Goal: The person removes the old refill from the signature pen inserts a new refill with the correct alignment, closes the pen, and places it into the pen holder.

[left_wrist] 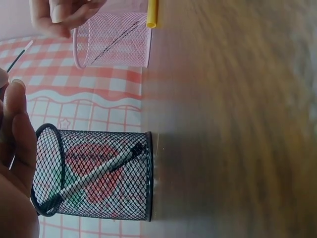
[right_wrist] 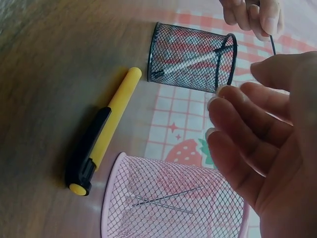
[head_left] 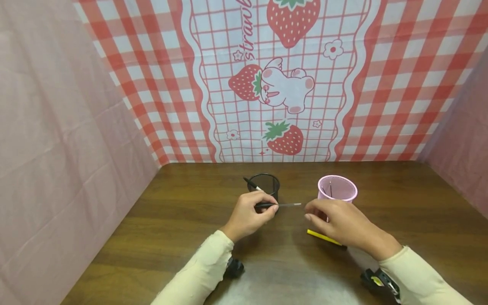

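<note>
Left hand: the bare left hand pinches the dark half of a thin, straight black stick with a pale tip between thumb and fingers.
Right hand: the bare right hand holds nothing, its fingers loosely bent and apart.
Stick's place: in the air above the brown wooden table, between the hands.
Stick's axis: nearly level across the head view, pale tip pointing from the left grip toward 3 o'clock, straight at the right fingers.
Tip to right hand: seemingly just short of touching; the right wrist view hides it behind the thumb.
Black wire-mesh cup: at 1 o'clock from the left hand, a black-and-white pen leaning inside.
Pink wire-mesh cup: at 12 o'clock from the right hand, with thin dark rods inside.
Yellow-and-black plastic cutter: lying at 7 o'clock from the right hand, axis 10 to 4.
</note>
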`<action>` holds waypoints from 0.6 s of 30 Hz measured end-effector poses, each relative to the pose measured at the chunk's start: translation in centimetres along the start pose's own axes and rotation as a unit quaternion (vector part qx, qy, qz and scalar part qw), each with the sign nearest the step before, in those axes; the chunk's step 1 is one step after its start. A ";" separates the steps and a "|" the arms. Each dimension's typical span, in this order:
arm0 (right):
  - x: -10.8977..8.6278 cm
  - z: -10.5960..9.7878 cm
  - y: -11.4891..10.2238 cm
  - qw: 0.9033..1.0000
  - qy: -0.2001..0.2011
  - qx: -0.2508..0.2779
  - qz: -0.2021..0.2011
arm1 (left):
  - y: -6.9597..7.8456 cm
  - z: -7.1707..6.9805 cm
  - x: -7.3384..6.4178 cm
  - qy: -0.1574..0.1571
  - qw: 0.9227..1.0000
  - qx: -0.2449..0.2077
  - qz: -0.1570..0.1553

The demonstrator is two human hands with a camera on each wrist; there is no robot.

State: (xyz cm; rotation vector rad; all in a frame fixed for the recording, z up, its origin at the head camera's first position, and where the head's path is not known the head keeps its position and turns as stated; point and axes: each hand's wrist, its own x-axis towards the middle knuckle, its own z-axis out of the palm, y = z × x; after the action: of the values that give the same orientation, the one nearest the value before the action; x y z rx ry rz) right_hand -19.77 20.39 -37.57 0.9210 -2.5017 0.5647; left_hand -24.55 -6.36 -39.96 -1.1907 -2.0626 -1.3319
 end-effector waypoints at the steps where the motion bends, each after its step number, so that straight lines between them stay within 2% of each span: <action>1: 0.0 0.0 0.0 1.000 0.000 0.008 0.002 | 0.1 0.0 0.0 0.000 1.000 0.000 0.001; 8: 0.3 -0.1 -0.3 1.000 0.002 0.029 -0.003 | 0.2 0.3 0.0 -0.011 1.000 0.008 0.012; 18: 0.3 -0.3 -0.7 0.999 0.015 0.029 -0.022 | 0.4 0.1 0.1 -0.034 0.999 0.013 0.015</action>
State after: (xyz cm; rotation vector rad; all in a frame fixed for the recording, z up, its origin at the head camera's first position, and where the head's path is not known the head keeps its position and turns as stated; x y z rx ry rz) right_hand -19.43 19.86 -37.04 0.9789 -2.4436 0.6364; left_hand -24.27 -6.16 -39.69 -1.2672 -2.0933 -1.2632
